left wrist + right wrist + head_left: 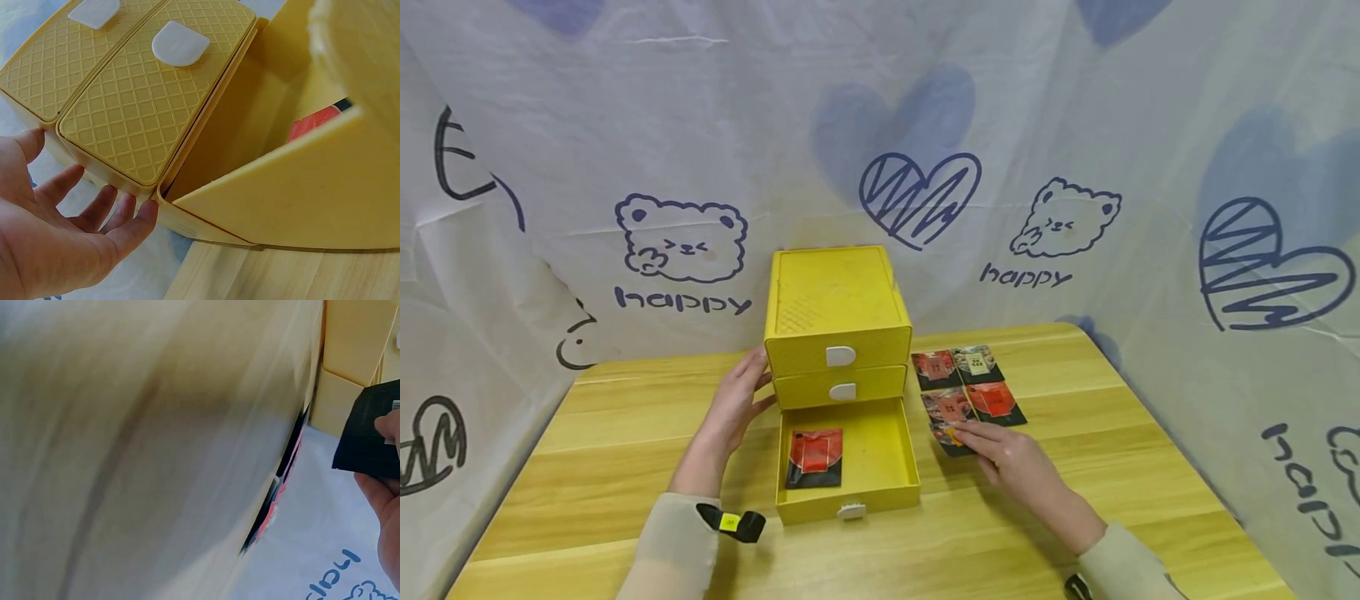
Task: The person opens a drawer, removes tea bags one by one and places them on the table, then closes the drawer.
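Observation:
A yellow three-drawer box (pixel 838 292) stands on the table with its bottom drawer (pixel 880 450) pulled out. In that drawer lies a red and black packet (pixel 815 457), toward the left side. My left hand (pixel 735 404) rests against the box's left side, fingertips touching it near the seam above the open drawer, as the left wrist view shows. On the right, my right hand (pixel 1018 467) pinches a small packet (pixel 369 434) whose black back, with a barcode label, faces the right wrist camera. It is held up off the table, near the other packets.
Several red and black packets (pixel 996 402) lie in two rows right of the box. White drawer handles (pixel 841 357) mark the two shut drawers. Behind the wooden table (pixel 1075 375) hangs a white cloth (pixel 820 125) printed with hearts and bears.

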Tool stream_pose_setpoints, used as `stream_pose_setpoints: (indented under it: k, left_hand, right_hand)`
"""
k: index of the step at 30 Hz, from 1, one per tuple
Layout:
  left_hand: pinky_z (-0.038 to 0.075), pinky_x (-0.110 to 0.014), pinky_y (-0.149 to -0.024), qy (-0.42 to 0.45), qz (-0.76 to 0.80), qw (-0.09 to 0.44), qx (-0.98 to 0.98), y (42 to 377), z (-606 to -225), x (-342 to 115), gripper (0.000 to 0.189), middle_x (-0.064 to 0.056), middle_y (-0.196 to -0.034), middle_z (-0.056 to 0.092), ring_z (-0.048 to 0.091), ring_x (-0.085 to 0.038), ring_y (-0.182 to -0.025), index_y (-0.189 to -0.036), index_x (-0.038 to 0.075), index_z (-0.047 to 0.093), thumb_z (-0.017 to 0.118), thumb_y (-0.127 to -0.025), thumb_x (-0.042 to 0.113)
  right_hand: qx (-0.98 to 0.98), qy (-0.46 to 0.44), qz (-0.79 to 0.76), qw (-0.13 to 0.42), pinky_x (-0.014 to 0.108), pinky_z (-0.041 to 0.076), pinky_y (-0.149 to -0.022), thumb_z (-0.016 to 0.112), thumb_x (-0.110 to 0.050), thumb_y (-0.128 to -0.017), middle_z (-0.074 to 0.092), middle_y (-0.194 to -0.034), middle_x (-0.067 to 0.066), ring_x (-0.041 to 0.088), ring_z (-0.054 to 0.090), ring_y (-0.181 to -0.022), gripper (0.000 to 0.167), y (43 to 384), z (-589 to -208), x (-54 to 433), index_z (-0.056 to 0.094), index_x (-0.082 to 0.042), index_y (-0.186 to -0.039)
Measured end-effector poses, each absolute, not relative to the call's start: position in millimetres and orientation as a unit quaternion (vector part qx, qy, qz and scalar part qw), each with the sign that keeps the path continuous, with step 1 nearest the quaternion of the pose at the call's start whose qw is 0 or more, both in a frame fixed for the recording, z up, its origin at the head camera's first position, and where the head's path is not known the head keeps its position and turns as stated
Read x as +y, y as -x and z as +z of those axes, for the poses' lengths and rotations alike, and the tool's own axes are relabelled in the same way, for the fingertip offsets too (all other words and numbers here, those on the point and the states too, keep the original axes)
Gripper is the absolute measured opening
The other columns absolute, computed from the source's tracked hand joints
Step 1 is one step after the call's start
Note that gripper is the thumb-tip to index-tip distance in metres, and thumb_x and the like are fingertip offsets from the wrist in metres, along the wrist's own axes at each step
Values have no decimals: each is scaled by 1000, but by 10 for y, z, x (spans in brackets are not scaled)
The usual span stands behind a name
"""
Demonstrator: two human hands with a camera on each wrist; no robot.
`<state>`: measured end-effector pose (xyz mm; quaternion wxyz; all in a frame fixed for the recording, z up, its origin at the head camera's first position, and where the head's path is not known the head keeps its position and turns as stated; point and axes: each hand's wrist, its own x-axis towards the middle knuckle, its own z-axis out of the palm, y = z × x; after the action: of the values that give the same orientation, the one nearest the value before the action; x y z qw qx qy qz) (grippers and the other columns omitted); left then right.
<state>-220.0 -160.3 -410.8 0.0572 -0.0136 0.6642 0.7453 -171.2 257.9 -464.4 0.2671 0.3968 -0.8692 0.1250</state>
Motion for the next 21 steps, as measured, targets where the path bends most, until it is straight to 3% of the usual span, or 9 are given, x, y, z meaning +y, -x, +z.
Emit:
stream_pose_setpoints:
  k: [7,21]
  left_hand:
    - [27,-59,-124,12,748,58,661,2205,-4117,-1603,62,-13,-172,20,24,-38,-154,-166,11,23,38,-114,41]
    - [28,-59,-124,12,748,56,661,2210,-4120,-1605,62,-12,-172,22,26,-36,-153,-166,11,25,38,-113,42]
  right_hand:
    - [-901,-370,105,200,37,64,-74,83,6,-80,74,-124,13,27,76,-98,44,1687,-4658,2600,76,-4,-122]
    - [-914,-365,92,148,40,64,-81,79,5,-83,75,-123,11,27,75,-102,39,1694,-4680,2637,77,-4,-121]
